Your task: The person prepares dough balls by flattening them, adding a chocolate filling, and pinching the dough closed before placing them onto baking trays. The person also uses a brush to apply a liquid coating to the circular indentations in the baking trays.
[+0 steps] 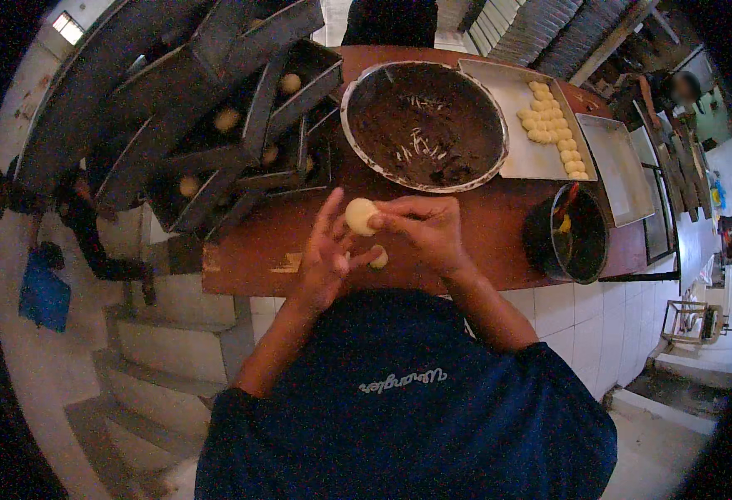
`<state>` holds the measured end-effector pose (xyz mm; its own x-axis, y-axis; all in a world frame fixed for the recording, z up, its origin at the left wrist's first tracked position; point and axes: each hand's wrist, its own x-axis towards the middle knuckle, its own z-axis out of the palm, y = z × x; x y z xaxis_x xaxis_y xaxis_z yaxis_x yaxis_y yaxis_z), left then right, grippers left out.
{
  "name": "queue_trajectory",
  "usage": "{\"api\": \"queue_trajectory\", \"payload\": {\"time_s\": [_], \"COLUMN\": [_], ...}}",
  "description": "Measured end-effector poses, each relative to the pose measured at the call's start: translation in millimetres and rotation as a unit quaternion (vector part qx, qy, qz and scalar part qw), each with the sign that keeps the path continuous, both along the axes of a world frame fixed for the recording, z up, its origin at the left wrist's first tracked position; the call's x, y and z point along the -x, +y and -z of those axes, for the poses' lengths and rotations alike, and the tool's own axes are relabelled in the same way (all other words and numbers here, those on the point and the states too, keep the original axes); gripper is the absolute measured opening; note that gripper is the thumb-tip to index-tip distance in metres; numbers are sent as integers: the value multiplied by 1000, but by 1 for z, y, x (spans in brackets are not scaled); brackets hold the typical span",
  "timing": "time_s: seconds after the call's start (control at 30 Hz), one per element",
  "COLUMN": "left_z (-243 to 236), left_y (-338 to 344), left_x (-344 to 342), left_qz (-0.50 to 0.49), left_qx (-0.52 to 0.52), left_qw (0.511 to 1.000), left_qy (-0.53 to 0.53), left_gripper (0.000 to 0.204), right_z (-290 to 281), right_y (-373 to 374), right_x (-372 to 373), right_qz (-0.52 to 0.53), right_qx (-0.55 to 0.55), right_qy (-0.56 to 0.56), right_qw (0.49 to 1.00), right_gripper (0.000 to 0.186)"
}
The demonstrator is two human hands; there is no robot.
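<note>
A pale round dough ball (361, 217) is held above the red-brown table (499, 225), pinched between the thumb and fingers of my right hand (424, 232). My left hand (324, 254) is beside it on the left, fingers spread and pointing up; whether they touch the ball is hard to tell. Just past the left thumb's tip shows a second, smaller dough ball (378, 257), partly hidden. Beyond my hands stands a wide round basin (351, 137) with a dark brown mass and some pale streaks inside.
Rows of dough pieces lie on a metal tray (512, 104) at the far right, next to another tray (616, 167). A black pot (541, 237) stands near the right edge. Stacked dark metal tins (257, 108) at left hold single dough balls. Steps (166, 342) descend at lower left.
</note>
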<state>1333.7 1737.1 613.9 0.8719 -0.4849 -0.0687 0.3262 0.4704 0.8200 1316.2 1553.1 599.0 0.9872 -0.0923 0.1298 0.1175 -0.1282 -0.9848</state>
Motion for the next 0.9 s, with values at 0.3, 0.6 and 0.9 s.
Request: {"api": "queue_trajectory", "payload": {"time_s": [0.3, 0.6, 0.9], "left_z": [46, 72, 153], "left_y": [-2, -7, 97], "left_x": [-34, -8, -27], "left_qz": [-20, 107, -70], "left_qx": [-214, -331, -576], "left_qw": [954, 895, 806], "left_qy": [-207, -281, -119], "left_gripper": [41, 42, 62], "right_z": [-8, 81, 204], "right_y": [-15, -81, -130], "right_x": [48, 83, 46], "right_qz": [-127, 35, 280], "right_qx": [354, 408, 511], "right_qy": [-91, -202, 74], "right_qw": [922, 890, 809], "right_gripper": [34, 24, 28]}}
